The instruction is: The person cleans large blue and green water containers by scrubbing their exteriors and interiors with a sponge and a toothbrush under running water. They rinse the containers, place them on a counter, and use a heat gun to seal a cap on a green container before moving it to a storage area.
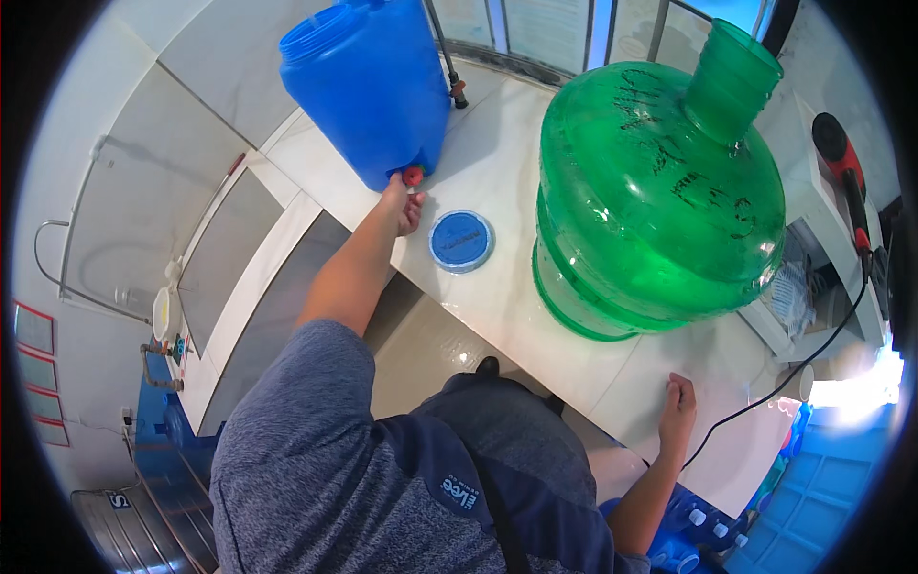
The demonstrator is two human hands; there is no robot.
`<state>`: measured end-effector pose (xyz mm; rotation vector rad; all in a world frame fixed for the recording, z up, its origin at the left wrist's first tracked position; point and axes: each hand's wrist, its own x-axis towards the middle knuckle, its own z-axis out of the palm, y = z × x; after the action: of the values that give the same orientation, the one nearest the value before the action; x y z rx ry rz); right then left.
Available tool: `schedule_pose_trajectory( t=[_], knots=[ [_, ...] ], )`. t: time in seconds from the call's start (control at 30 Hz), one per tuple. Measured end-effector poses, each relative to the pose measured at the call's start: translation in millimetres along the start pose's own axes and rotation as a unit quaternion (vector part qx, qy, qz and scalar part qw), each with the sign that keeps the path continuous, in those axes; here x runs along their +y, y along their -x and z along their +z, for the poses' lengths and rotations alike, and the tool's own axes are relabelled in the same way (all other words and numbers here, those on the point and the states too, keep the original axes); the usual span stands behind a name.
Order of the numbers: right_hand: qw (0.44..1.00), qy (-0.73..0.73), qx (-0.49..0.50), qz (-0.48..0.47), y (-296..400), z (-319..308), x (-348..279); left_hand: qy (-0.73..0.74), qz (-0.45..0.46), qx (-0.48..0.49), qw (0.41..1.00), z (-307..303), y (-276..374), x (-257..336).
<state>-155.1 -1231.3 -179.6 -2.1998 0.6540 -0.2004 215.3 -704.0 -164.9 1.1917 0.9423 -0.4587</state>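
Note:
My left hand reaches to the foot of a blue plastic water jug, its thumb against the recess beside the red-capped tap. The fingers are curled below the tap; whether they grip anything cannot be told. The jug's threaded mouth is uncapped. A round blue screw lid bearing writing lies on the counter near that hand. To the right stands a large green round water bottle, wet and marked with handwriting, its neck uncapped. Loosely curled, with nothing visible in it, my right hand is at the counter's near side.
The white tiled counter carries both containers. A hose with a nozzle hangs behind the jug. A red and black heat gun sits at right, its cord crossing the counter. A sink faucet is at left. Capped bottles stand below.

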Motion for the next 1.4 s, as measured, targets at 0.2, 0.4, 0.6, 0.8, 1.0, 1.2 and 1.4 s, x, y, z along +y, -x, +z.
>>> schedule_pose_trajectory(
  t=[0.2, 0.4, 0.6, 0.8, 1.0, 1.2, 1.4],
  knots=[
    [1.000, -0.014, 0.002, 0.012, 1.5, 0.6, -6.3, -0.033, -0.013, -0.015, 0.999, -19.8, 3.9, 0.3],
    [1.000, 0.008, 0.002, 0.013, -2.1, 0.4, -7.7, 0.024, -0.012, -0.040, 0.999, 3.7, 5.4, 3.2],
    [1.000, 0.002, -0.002, 0.022, -2.0, 1.6, -2.3, -0.056, 0.093, 0.023, 0.994, 13.8, -21.4, 7.2],
    [1.000, -0.016, 0.005, 0.021, 1.8, 3.3, 2.7, -0.005, 0.053, 0.003, 0.999, 8.7, -15.9, 11.6],
    [1.000, -0.007, 0.004, 0.021, 1.8, 1.7, -1.5, 0.024, 0.045, 0.015, 0.999, 19.2, -18.3, 3.2],
    [0.999, 0.000, -0.006, 0.045, 0.9, -1.3, -3.9, -0.105, 0.101, 0.076, 0.986, 11.3, -39.5, 3.7],
    [0.999, -0.028, 0.012, 0.020, 0.0, 2.2, -2.3, 0.099, 0.061, -0.027, 0.993, 6.1, -44.5, 7.6]
  ],
)
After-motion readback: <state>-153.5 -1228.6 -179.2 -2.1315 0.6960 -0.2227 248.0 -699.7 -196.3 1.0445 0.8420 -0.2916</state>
